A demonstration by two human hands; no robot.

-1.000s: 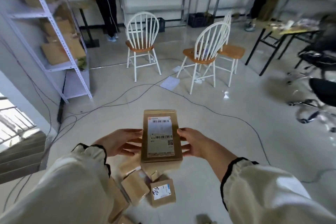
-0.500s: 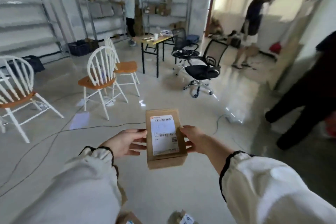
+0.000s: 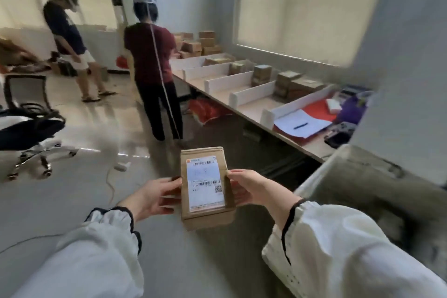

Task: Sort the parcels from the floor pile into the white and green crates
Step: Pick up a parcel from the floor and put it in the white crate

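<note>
While label-up, parcel (image 3: 205, 186) between left hand (image 3: 154, 197) and right hand (image 3: 255, 189); fingers (image 3: 169, 201) around its sides

Parcel (image 3: 205, 186): label print too small to read, underside hidden. Left hand (image 3: 154, 197) and right hand (image 3: 254, 189) grip its sides, with fingertip contact lost in shadow there. Both sleeves (image 3: 96, 256) are cut by the bottom edge below the parcel. Left of the parcel, a chair (image 3: 29, 126) is cut by the frame edge. Right of it, a pale-rimmed container (image 3: 362, 184) is smeared, its contents unreadable. Beyond the parcel, boxes (image 3: 285, 82) on the table (image 3: 256, 106) are blurred, and a pillar (image 3: 406, 68) hides the table's near end. Two people (image 3: 150, 55) beyond are blurred.
</note>
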